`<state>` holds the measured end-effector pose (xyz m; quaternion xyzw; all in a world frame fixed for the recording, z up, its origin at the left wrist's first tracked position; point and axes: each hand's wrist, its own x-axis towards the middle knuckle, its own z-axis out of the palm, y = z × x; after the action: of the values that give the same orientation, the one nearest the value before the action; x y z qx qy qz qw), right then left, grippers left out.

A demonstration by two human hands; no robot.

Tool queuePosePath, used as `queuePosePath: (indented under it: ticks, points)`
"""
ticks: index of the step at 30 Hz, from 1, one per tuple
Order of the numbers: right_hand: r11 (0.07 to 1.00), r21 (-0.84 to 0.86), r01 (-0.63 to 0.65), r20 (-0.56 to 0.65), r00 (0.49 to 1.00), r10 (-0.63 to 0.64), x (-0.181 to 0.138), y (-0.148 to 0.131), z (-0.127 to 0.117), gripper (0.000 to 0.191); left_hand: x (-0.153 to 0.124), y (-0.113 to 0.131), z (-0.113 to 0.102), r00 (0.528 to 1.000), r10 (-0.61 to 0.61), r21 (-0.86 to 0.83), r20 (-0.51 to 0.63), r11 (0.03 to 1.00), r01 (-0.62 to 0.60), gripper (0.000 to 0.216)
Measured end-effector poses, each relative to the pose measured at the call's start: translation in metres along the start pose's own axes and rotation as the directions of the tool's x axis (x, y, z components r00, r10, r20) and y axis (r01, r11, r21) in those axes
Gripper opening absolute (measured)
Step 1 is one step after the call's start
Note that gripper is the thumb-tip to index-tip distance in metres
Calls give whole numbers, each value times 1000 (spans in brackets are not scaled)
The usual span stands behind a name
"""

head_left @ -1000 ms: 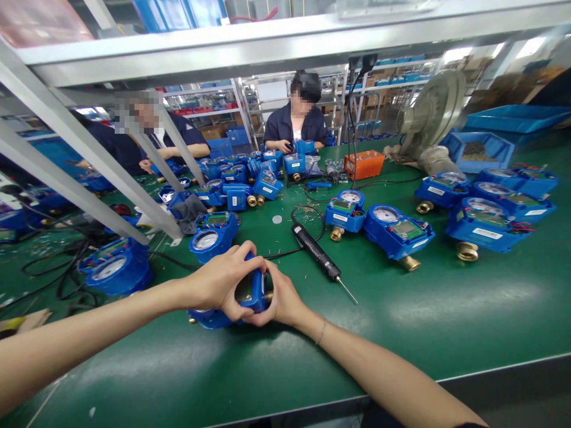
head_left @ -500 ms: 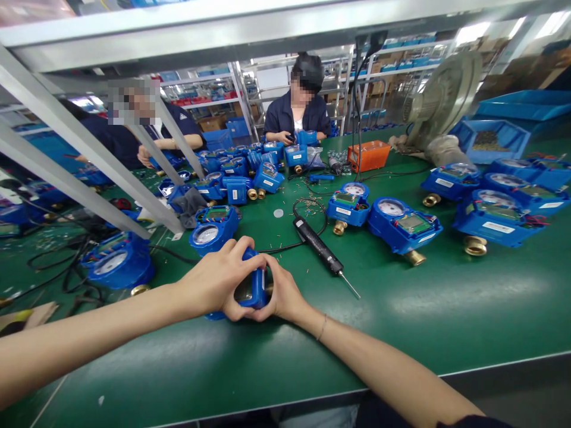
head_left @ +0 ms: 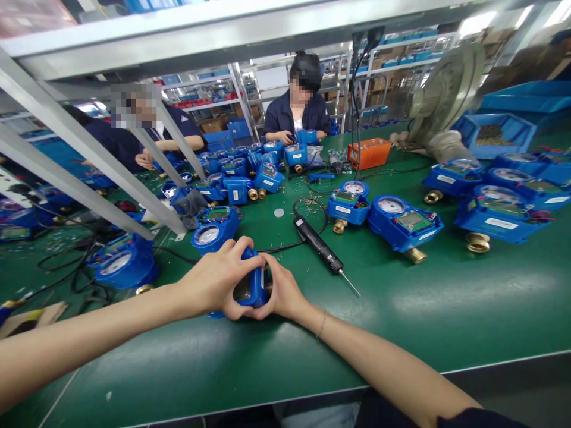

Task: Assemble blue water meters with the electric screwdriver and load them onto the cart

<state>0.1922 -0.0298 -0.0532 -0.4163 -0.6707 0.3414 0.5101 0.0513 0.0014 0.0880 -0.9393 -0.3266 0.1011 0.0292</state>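
Observation:
Both of my hands grip one blue water meter (head_left: 257, 286) low in the middle of the view. My left hand (head_left: 225, 276) wraps its left and top sides, while my right hand (head_left: 283, 288) curls round the right side; the fingers of the two hands meet at the top and bottom. Much of the meter is hidden behind the fingers. To the right lies a black electric screwdriver (head_left: 319, 245) with its bit toward me. Just behind my left hand rests another water meter (head_left: 214, 227) with an exposed green circuit board.
Several opened meters (head_left: 404, 221) stand on the green table (head_left: 401, 327) at right. Loose screws (head_left: 312, 205) lie behind the screwdriver. An orange box (head_left: 369, 154), a fan (head_left: 441, 101) and a blue bin (head_left: 495, 135) are further back. Slanted metal posts (head_left: 102, 160) rise at left. Two co-workers sit opposite.
Both hands keep the same hold on the water meter, with hardly any movement. The camera view has shifted very slightly.

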Motion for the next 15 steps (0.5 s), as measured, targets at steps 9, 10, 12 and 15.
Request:
queuePosePath:
  ticks: [9, 10, 12, 15]
  points:
    - [1000, -29, -8, -16, 1000, 8, 0, 0, 1, 99, 1, -6, 10, 998, 28, -36, -54, 999, -30, 68]
    - [1000, -20, -7, -19, 1000, 6, 0, -1, 0, 98, 0, -6, 11, 998, 29, -41, -58, 999, -32, 68]
    - [1000, -2, -6, -32, 999, 6, -1, -2, -1, 98, 0, -10, 9, 998, 36, -75, -59, 996, -40, 68]
    - [1000, 13, 7, 13, 1000, -7, -4, -4, -3, 104, 1, -22, -22, 976, -8, -158, -217, 987, -27, 62]
